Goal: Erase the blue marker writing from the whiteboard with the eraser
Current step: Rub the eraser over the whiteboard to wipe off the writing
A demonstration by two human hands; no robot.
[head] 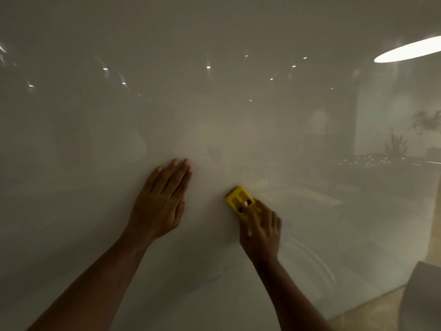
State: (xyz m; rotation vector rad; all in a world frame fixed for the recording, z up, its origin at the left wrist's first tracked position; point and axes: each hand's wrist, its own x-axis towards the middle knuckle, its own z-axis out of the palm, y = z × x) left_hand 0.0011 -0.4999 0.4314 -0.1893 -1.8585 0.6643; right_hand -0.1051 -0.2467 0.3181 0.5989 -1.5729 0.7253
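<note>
A glossy whiteboard fills nearly the whole view. My right hand presses a yellow eraser flat against the board, fingers on top of it. My left hand lies flat on the board to the left of the eraser, fingers together and pointing up, holding nothing. No clear blue writing shows; only a faint bluish smudge remains low between my forearms, with pale curved wipe marks to the right of my right wrist.
The board mirrors ceiling lights, a bright oval lamp and plants. The board's right edge runs down at the far right. A grey chair back and tan floor show at the bottom right.
</note>
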